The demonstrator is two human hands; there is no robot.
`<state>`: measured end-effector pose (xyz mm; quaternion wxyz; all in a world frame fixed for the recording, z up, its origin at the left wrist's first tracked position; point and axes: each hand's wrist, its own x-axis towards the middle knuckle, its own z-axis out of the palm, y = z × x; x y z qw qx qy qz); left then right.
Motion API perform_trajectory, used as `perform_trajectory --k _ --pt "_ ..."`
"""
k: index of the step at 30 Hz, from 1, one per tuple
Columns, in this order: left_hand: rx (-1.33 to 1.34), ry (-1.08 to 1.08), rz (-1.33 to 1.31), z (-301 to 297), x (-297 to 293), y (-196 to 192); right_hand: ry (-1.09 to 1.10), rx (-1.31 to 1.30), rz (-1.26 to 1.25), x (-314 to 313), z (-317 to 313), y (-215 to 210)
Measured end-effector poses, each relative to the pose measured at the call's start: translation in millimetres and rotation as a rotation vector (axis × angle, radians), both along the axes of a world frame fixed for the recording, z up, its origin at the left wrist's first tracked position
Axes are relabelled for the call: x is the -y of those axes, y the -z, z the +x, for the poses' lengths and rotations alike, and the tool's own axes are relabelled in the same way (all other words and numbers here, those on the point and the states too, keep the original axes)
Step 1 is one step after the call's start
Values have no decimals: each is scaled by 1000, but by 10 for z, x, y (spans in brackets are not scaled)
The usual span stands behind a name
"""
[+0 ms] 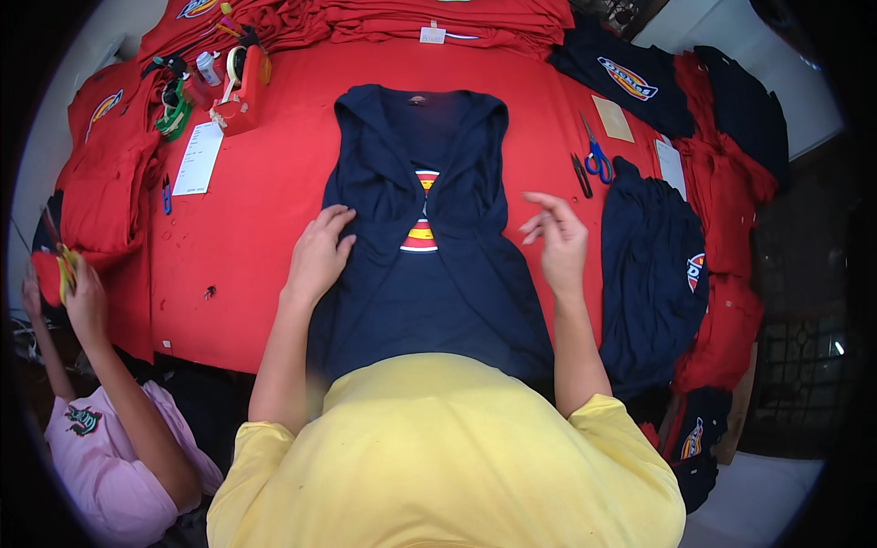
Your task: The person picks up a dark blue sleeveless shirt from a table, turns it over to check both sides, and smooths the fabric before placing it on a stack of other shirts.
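Note:
A dark navy T-shirt [420, 306] lies in front of me with its sides folded inward, the neck at the far end. Between the folds shows part of a red, yellow and white print [420, 241]. My left hand [320, 248] rests on the shirt's left edge, thumb apart from the loosely curved fingers, gripping nothing visible. Just off the shirt's right edge, my right hand [559, 233] is held over the red surface. Its fingers are bent and apart, with nothing seen in them.
Blue-handled scissors [598, 163] and black snips [581, 175] lie right on the red table cover [274, 119]. A red tape dispenser [241, 105] stands back left. Folded navy shirts [650, 274] line the right. At left, a co-worker in pink [119, 457] holds yellow-handled scissors [67, 272].

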<state>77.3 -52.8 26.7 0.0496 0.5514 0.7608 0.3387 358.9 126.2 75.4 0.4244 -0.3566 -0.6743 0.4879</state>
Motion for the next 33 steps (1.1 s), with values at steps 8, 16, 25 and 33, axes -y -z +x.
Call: perform_trajectory --k 8,16,25,33 --pt "178 -85 1 -154 208 -139 -78 633 485 157 -41 609" --pt "783 -128 75 -1024 1010 -358 265 162 -125 -573 1253 84" --pt "546 -57 584 -1692 -769 -1305 168 -366 8 -2051 -58 -854" --pt "-63 168 -181 -394 334 -125 41 836 477 -443 669 210"
